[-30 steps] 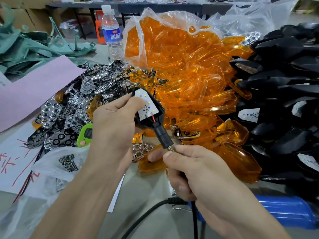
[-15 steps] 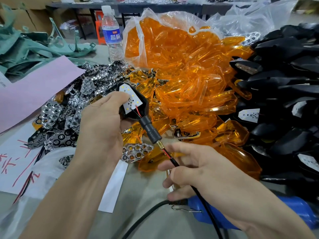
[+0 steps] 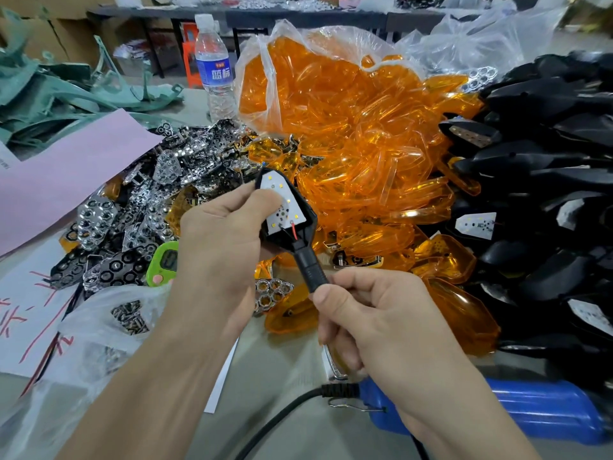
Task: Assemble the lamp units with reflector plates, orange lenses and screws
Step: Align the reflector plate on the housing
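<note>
A: What lies on the grey table (image 3: 282, 376), from the left?
B: Pink paper (image 3: 66, 167), a heap of reflector plates (image 3: 132, 207), a water bottle (image 3: 214, 68) behind, bagged orange lenses (image 3: 348, 144), then black housings (image 3: 547, 161).
A: And the hands?
B: The left hand (image 3: 219, 240) grips the lamp unit (image 3: 290, 212) above the table's middle; the right hand (image 3: 374, 313) pinches its stem.

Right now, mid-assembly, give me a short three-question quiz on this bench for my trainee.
1. True or false: the lamp unit in the left hand is already closed with a lens.
2. The right hand pinches: A the lamp's stem, B a pen, C a cup?
3. Fill in: the reflector plates lie to the ___ of the orange lenses.
Key: 1 false; 2 A; 3 left.
</note>
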A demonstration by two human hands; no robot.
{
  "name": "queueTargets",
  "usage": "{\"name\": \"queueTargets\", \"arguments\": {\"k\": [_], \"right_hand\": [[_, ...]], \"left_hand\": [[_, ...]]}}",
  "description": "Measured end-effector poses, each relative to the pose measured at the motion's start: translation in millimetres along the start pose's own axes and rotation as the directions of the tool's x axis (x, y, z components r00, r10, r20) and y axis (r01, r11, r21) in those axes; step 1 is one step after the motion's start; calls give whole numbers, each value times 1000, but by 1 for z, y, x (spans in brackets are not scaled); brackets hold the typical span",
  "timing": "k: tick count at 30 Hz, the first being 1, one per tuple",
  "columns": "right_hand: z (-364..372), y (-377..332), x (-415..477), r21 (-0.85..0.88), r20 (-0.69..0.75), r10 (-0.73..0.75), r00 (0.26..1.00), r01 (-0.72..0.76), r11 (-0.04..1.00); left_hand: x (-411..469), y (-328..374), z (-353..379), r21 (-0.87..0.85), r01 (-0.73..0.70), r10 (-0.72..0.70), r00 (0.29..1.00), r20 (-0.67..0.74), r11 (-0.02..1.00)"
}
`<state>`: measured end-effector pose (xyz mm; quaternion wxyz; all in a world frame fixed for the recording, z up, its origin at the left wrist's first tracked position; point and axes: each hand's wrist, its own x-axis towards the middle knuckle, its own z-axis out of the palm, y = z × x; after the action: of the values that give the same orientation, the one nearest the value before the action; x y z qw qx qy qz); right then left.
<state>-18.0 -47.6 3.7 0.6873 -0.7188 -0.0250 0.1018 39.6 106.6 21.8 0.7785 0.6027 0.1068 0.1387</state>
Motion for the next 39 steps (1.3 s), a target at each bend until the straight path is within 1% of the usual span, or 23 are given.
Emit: {"name": "queueTargets", "arguments": {"k": [4, 7, 11, 15, 18, 20, 23, 25, 29, 31, 33, 35, 37, 39], "right_hand": [[2, 2, 1, -113, -64, -76, 995, 69, 991], [3, 2, 0, -127, -88, -71, 994, 60, 990], [1, 2, 1, -154, -111, -67, 991, 50, 987], [0, 4, 3, -171, -55, -11, 998, 1, 985], [-1, 0, 3, -97, 35, 54, 998, -50, 994], [-3, -2, 1, -77, 106, 82, 991, -74, 994], [-6, -4, 0, -2, 125, 102, 987, -102, 995], [-6, -4, 0, 8, 83, 101, 991, -102, 995], [-4, -1, 0, -29, -68, 69, 995, -71, 997], [-7, -1, 0, -31, -92, 90, 992, -93, 995], [-11, -3, 1, 23, -69, 144, 987, -142, 990], [-15, -8, 1, 63, 1, 170, 985, -170, 983], [-15, -13, 1, 78, 81, 156, 984, -162, 984], [-16, -15, 2, 82, 132, 112, 985, -124, 989]], "left_hand": [[-2, 1, 1, 11, 4, -5, 1000, 21, 1000], [-2, 2, 2, 9, -9, 8, 1000, 26, 1000], [-1, -2, 2, 19, 11, -11, 1000, 27, 1000], [-1, -4, 3, 22, 8, -8, 999, 32, 1000], [-3, -6, 3, 35, -38, 37, 998, 50, 999], [-7, -7, 4, 61, -73, 69, 995, 69, 995], [-8, -7, 5, 59, -73, 70, 996, 63, 996], [-5, -5, 3, 34, -57, 55, 997, 47, 998], [-3, -6, 0, 23, -49, 48, 997, 56, 999], [-5, -7, 0, 34, -60, 57, 995, 79, 998], [-5, -7, 0, 48, -54, 48, 993, 112, 997], [-4, -6, -1, 41, -25, 19, 992, 126, 999], [-4, -3, -2, 35, -10, 5, 992, 122, 999], [-5, -1, -2, 41, -22, 17, 991, 133, 999]]}}
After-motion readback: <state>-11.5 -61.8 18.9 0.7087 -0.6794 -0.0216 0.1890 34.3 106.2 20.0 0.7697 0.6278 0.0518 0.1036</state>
